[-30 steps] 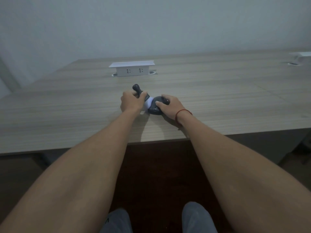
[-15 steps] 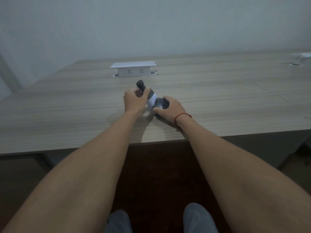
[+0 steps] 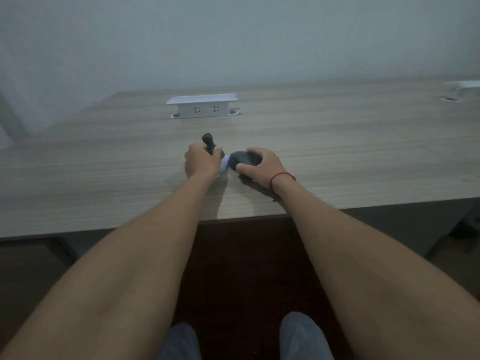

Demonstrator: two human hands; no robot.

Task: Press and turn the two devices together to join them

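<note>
I see my left hand (image 3: 201, 162) grasping the slim dark handle (image 3: 211, 146) of a small dark plastic device, its knob end pointing to 11 o'clock. My right hand (image 3: 259, 165) cups the rounded dark body (image 3: 242, 160) at 3 o'clock of the left. A pale bluish-white middle section (image 3: 225, 165) shows between them, so I judge the two parts partly drawn apart or not yet fully joined; I cannot tell which. All this sits on the light wood-grain table (image 3: 337, 152), with the white socket box (image 3: 202, 106) at 12 o'clock
</note>
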